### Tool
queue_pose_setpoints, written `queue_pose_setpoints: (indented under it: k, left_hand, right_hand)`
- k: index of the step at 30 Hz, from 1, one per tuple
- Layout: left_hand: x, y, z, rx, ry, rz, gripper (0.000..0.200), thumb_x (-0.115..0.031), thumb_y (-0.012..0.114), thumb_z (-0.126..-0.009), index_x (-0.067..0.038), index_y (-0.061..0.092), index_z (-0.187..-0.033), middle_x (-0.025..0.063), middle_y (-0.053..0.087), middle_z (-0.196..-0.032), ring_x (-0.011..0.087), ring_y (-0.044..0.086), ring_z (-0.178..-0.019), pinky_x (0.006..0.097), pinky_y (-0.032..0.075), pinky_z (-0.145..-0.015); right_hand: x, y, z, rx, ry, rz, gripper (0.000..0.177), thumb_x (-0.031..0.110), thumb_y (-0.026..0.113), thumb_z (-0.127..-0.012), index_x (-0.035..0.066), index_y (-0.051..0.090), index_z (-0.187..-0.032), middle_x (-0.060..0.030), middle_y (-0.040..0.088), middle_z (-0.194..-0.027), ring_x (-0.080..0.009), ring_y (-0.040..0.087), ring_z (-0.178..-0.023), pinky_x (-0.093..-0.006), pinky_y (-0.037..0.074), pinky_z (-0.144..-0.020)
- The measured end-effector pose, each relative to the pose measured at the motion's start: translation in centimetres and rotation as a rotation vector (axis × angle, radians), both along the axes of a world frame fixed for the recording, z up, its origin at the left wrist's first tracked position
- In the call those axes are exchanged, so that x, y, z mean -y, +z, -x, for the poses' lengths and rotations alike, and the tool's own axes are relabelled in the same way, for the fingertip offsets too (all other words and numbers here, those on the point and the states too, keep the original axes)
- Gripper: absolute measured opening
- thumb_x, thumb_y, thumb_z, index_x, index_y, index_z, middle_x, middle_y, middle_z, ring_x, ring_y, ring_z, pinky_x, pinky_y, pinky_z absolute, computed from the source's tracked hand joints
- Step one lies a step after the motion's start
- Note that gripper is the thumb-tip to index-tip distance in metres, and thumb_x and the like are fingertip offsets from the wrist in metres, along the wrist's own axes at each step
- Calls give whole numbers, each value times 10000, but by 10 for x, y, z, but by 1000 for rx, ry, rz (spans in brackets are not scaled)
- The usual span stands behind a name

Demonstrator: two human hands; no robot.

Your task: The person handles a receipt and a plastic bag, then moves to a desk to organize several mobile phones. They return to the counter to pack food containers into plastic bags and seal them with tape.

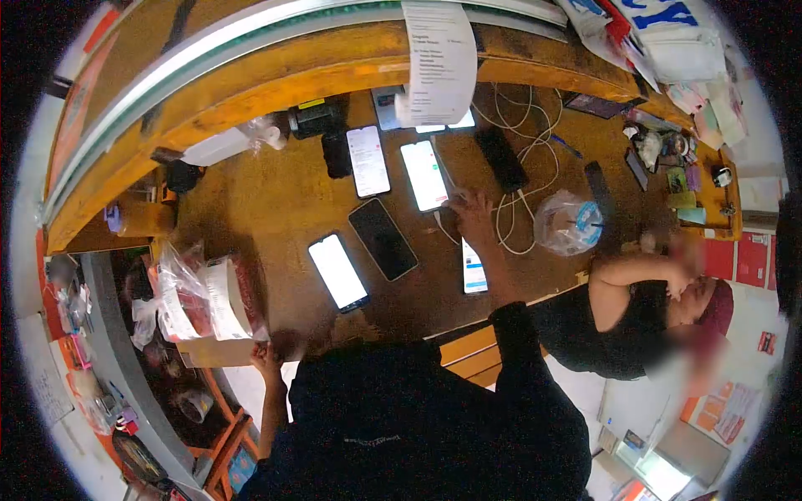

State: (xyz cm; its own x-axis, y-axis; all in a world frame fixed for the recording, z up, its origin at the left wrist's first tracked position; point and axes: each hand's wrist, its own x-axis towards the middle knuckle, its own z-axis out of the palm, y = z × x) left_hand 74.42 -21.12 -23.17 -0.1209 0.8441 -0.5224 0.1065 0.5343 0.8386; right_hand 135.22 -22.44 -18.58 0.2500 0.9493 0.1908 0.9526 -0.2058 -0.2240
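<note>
My right hand (474, 215) reaches over the wooden table with fingers spread, its fingertips close beside a phone with a lit white screen (425, 177). A white cable runs by that phone. Under my right forearm lies another lit phone (474, 269), partly covered by the arm. At the table's front left edge is my left hand (266, 357), its fingers small and partly hidden near the corner of a plastic-wrapped package (232, 298). Between the hands lie a bright-screened phone (337, 271) and a dark-screened phone (383, 240).
Farther back lie a lit phone (368, 161), a dark phone (502, 159) and tangled white cables (535, 142). A printed paper (441, 67) hangs from the shelf. A clear plastic bag (568, 224) sits at right, near another person (626, 309) leaning by the table.
</note>
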Motion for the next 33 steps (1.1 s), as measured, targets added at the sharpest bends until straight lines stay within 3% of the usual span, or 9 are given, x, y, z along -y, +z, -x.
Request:
queue_pose_setpoints:
  k: [2,6,9,14,16,18,19,22,33]
  left_hand:
    - [0,-18,-1,-168,118,-50,488,-178,719,-768,-75,384,-1108,17,470,-816,108,478,-631,232,420,-456]
    - [0,-30,11,-147,146,-198,660,-114,790,-678,-35,343,-1157,70,478,-884,154,509,-730,273,462,-523]
    - [-14,9,-1,-390,-128,228,692,-68,793,-655,-40,320,-1159,129,474,-1048,170,513,-877,296,477,-675]
    - [-6,18,-13,-363,-15,51,722,-66,801,-638,-58,289,-1148,100,480,-1004,173,521,-825,289,480,-661]
    - [-12,7,4,-317,-184,134,727,-75,809,-629,-55,289,-1137,90,470,-970,173,513,-831,292,478,-670]
    - [-7,-25,23,-422,-205,35,724,-79,814,-622,-55,291,-1122,89,466,-954,165,516,-801,285,477,-636]
    - [-3,-35,28,-522,-234,-67,720,-82,818,-616,-55,293,-1107,87,462,-939,156,518,-771,278,475,-603]
    - [-3,-25,20,-414,-145,21,712,-80,822,-608,-61,292,-1082,93,462,-935,159,519,-714,281,471,-562]
    - [-8,-4,4,-365,-110,57,707,-67,821,-610,-72,286,-1073,98,476,-938,171,530,-740,283,478,-565]
  right_hand:
    - [-7,3,-3,-115,-38,108,408,22,569,-730,277,616,-1045,-58,438,-1266,-415,371,-1175,-634,243,-982]
    - [-26,6,-20,-114,-78,-18,405,14,562,-735,287,619,-1029,-60,432,-1278,-405,388,-1159,-622,257,-975]
    - [-55,-5,-26,-53,-23,36,414,6,541,-753,292,607,-1045,-80,411,-1316,-410,393,-1151,-627,276,-944]
    - [-108,5,-15,-105,-59,-27,458,1,500,-771,319,596,-1086,-146,379,-1347,-421,364,-1185,-601,295,-929]
    - [-115,9,-6,-151,-21,-8,469,3,509,-764,325,607,-1090,-150,383,-1324,-417,322,-1221,-600,262,-960]
    - [-122,5,8,-113,235,-106,460,9,557,-737,303,616,-1085,-123,380,-1320,-395,292,-1243,-583,251,-973]
    - [-119,28,23,-243,307,-53,390,-25,565,-738,260,671,-982,-59,387,-1317,-303,327,-1237,-484,266,-998]
    - [-115,21,43,-213,409,-61,374,-79,570,-704,197,684,-930,-62,385,-1305,-306,318,-1243,-448,241,-1017]
    - [-123,11,11,-169,146,-190,436,-69,478,-743,249,644,-990,-139,411,-1277,-352,360,-1198,-509,261,-982]
